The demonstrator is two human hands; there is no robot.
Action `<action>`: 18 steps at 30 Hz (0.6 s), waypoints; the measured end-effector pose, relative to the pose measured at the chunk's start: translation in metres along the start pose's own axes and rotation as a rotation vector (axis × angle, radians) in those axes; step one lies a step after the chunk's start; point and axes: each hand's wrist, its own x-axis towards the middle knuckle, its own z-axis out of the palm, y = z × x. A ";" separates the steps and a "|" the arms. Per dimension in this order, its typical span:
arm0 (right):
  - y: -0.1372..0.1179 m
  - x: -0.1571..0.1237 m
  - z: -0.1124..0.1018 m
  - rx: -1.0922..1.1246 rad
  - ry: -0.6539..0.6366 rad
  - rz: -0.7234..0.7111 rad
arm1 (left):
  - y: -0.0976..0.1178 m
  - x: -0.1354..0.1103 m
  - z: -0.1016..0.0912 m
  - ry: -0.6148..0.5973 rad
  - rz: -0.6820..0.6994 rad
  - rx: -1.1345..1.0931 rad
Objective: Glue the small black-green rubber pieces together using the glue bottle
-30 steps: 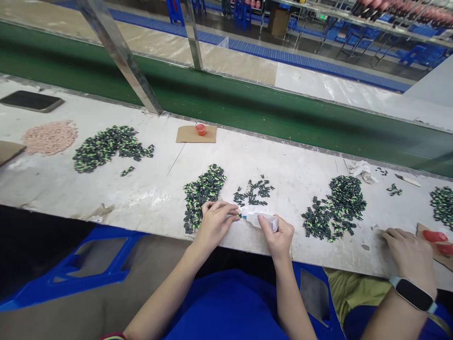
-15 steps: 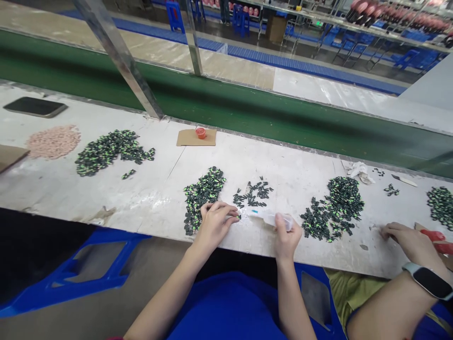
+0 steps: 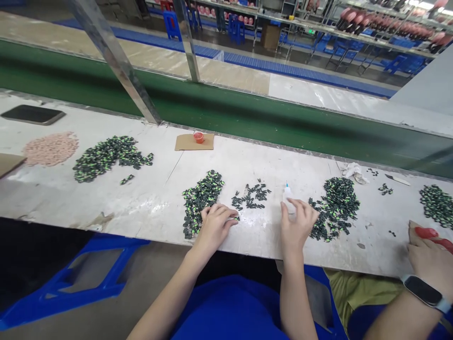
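We find the left hand (image 3: 216,222) pinched on a small dark piece (image 3: 238,218) beside the green-flecked heap (image 3: 204,196), cannot tell whether the right hand (image 3: 296,222) clamps the blue-tipped bottle (image 3: 287,192), and judge bottle set-down underway, next requiring one loose dark strip (image 3: 261,194).

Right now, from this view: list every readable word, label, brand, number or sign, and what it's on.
None readable.
White bottle by the right hand: no legible label.
Co-worker's watch: dark screen, no legible characters.
Dark phone-like slab: no legible marks.
Small green lit spot in the background: too small to tell whether it carries text.
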 end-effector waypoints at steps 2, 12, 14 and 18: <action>-0.007 -0.002 0.004 0.022 -0.179 -0.159 | -0.001 0.000 0.000 -0.025 0.007 0.020; -0.016 0.003 0.013 -0.107 -0.578 -0.272 | 0.003 -0.002 0.001 0.020 0.061 -0.048; -0.016 0.003 0.008 -0.080 -0.541 -0.244 | 0.006 -0.003 0.000 0.042 0.069 -0.089; -0.021 -0.001 -0.005 0.212 -0.546 -0.122 | 0.011 -0.004 0.000 0.098 0.081 -0.135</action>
